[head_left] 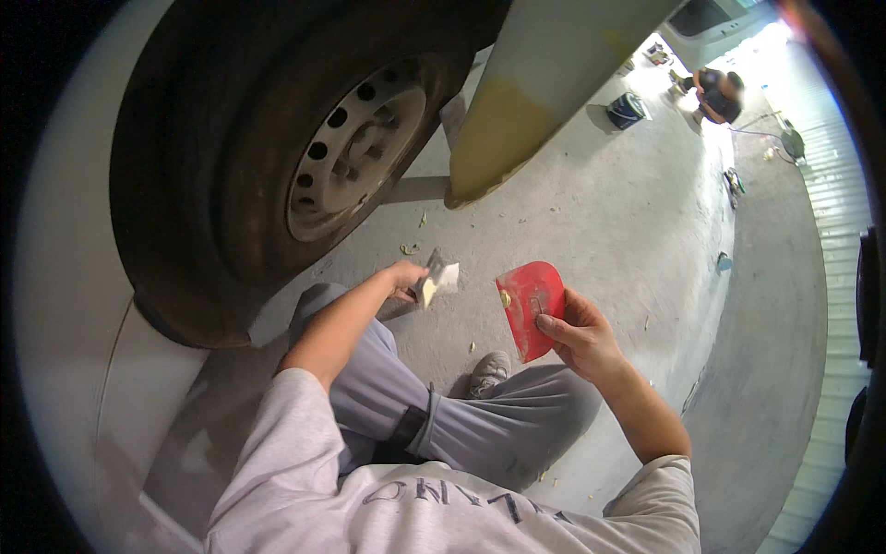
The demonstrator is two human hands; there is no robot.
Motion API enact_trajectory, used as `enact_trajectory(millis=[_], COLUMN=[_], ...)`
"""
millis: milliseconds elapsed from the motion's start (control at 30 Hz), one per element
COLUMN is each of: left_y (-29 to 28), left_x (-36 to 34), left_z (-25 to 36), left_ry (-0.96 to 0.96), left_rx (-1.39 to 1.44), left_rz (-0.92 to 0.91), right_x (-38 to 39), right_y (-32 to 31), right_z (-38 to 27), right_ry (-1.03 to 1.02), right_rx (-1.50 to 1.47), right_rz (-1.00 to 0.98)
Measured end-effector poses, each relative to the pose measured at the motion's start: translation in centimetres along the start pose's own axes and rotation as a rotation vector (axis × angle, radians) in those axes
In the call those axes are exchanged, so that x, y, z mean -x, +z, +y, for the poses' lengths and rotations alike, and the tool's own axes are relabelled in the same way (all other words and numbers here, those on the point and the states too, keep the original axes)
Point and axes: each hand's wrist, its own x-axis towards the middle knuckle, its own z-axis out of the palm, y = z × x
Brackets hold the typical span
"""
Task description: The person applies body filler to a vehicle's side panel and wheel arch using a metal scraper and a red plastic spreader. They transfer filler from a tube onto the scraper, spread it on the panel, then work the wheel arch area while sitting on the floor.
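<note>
My left hand (pixel 402 279) is closed on a flat metallic putty plate (pixel 441 275), which bears pale yellow filler; its outline is partly blurred. In my right hand (pixel 587 338) a red plastic spreader (pixel 537 297) with one rounded side is pinched between thumb and fingers. A small dab of yellowish filler sits on the spreader's straight left edge, and grey smears mark its face. The two tools are apart. Beyond them, the lower end of a pale vehicle panel (pixel 554 65) carries a broad yellow-tan filler patch (pixel 500 138).
A vehicle wheel (pixel 360 152) with a dark tyre stands at the left, close to my left arm. Scraps of filler lie on the grey concrete floor (pixel 591 222). Farther off are a dark bucket (pixel 627 111) and a crouching person (pixel 716 94). A corrugated wall (pixel 831 138) runs along the right.
</note>
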Motion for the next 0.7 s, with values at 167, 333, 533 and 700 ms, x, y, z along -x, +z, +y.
enact_trajectory(millis=[167,333,533,700], left_y=[-1.0,1.5,7.7,10.4], left_x=[-2.9,6.5,27.8,32.9], left_z=[1.3,3.6,2.5,5.2], left_ry=[0.154,0.490,0.917,1.124], left_rx=[-1.167,-0.854,0.172,0.589], left_rz=[0.120,0.517,0.031,-0.042], right_x=[2.1,3.5,2.3,-1.0], right_y=[1.9,5.7,9.2,10.1], right_z=[-0.9,-0.5,-1.7,-1.9], right_ry=[-0.088,-0.310,-1.070,-1.463], right_rx=[0.309,0.573,1.483,1.794], right_rz=[0.032,0.265,0.329,0.310])
